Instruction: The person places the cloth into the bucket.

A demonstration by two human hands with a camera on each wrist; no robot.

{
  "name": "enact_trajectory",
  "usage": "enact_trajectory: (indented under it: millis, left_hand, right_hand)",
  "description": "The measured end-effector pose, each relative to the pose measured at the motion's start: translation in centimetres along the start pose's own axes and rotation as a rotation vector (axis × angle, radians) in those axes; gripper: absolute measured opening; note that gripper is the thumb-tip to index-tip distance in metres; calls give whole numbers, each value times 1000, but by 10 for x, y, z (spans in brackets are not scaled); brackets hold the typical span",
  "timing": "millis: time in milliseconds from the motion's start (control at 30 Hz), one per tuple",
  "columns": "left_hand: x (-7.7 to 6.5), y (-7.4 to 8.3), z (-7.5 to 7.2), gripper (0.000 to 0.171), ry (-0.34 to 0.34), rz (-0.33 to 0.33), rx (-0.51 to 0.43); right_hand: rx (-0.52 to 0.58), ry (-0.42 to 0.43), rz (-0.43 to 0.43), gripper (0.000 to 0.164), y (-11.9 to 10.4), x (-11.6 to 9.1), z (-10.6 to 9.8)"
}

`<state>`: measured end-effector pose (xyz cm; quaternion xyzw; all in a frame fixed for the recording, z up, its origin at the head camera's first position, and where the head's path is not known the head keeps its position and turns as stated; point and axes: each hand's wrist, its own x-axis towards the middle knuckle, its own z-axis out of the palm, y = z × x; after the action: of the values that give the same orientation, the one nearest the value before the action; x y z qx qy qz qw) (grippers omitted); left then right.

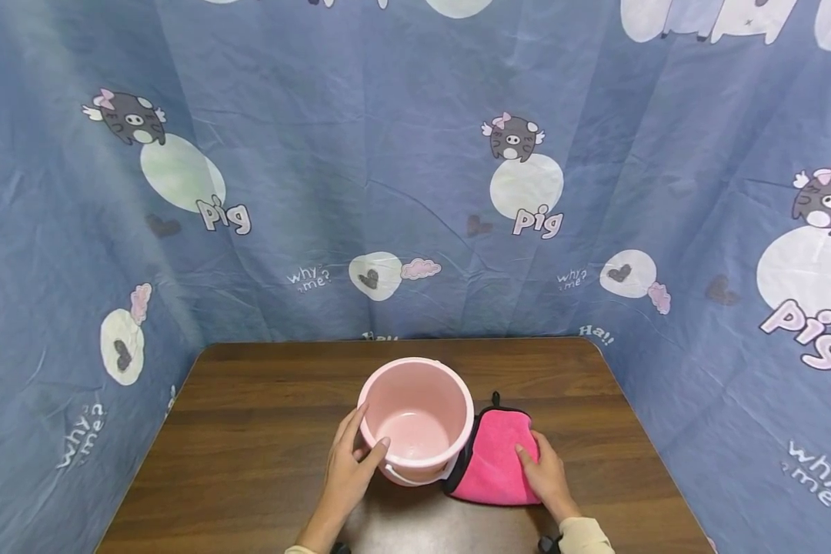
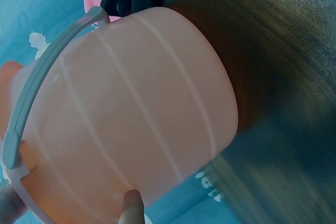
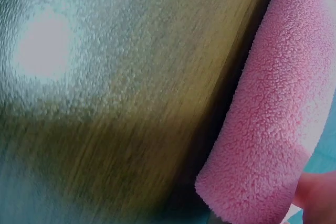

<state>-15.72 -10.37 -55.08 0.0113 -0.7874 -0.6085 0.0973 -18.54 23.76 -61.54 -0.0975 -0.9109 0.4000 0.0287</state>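
A pale pink bucket (image 1: 415,435) stands upright near the middle of the wooden table, with nothing visible inside. My left hand (image 1: 346,469) holds it at the near left, thumb over the rim and fingers along the outside. In the left wrist view the bucket's ribbed wall (image 2: 131,108) and its lowered handle (image 2: 39,82) fill much of the picture. Just right of the bucket is a bright pink plush cloth (image 1: 495,458) with black edging and a small black loop. My right hand (image 1: 547,473) grips the cloth's right edge, thumb on top; its other fingers are mostly hidden.
The brown wooden table (image 1: 263,431) has rounded far corners. A blue curtain (image 1: 402,192) printed with pigs hangs behind it and along both sides. Bright light reflects off the tabletop in the right wrist view.
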Motion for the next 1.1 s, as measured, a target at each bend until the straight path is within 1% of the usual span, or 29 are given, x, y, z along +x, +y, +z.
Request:
enact_trajectory:
  millis: [267,533,700,767,900,1100]
  left_hand:
    - [-1,0,1,70,3,4,-35]
    - [-1,-1,2,69,19,19,-35]
    - [-3,1,2,67,18,30,-24]
    - [-4,1,2,67,20,31,-24]
    - [-4,3,2,67,26,32,-32]
    - [-5,4,1,68,20,35,-44]
  right_hand:
    - [12,22,-7,45,1,1,1]
    - [27,20,-37,47,0,0,2]
    - [26,11,-31,50,3,-1,4]
    - [24,8,-25,50,3,-1,4]
    - [19,26,-54,46,1,0,4]
    - [29,41,-66,43,-4,1,3]
